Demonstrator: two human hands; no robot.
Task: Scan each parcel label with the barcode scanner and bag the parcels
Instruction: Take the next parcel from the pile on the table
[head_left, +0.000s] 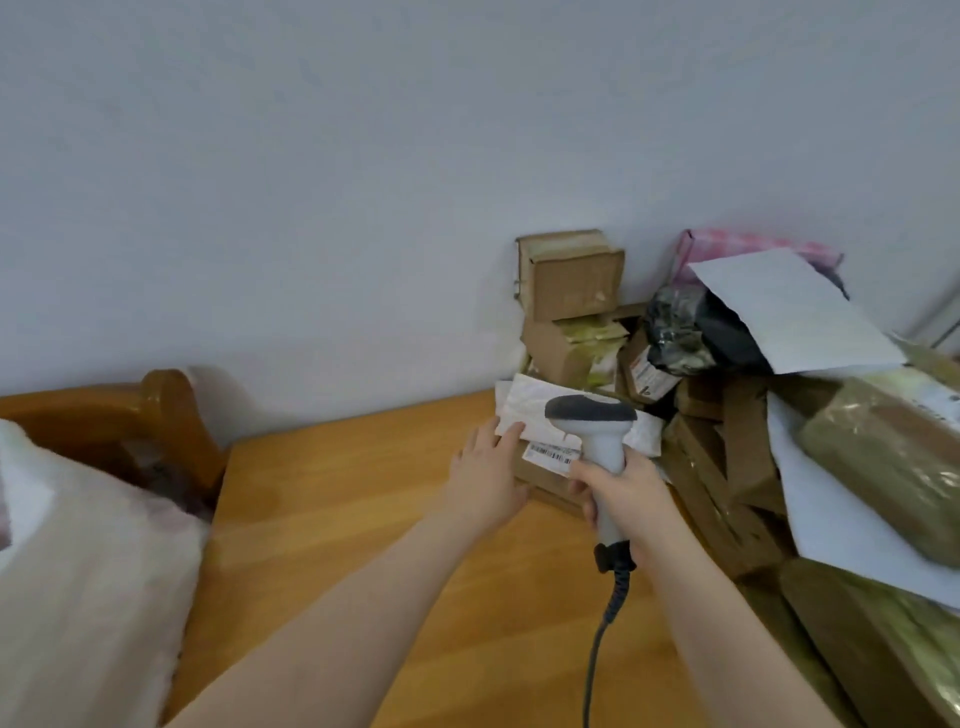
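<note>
My right hand (621, 491) grips the handle of a grey-and-white barcode scanner (592, 421), its dark head pointing away over a parcel. The scanner's cable (597, 639) hangs down toward me. My left hand (485, 470) rests on the left edge of a flat brown parcel (545, 478) lying on the wooden table (363, 519). That parcel carries a white barcode label (550, 454). A white padded envelope (530, 410) lies just behind it, partly hidden by the scanner.
A heap of cardboard boxes (571, 280), a black plastic bag (691, 327), white mailers (795, 312) and taped brown parcels (883, 467) fills the table's right side against the wall. At left a white sack (78, 571) sits beside a wooden chair back (161, 410).
</note>
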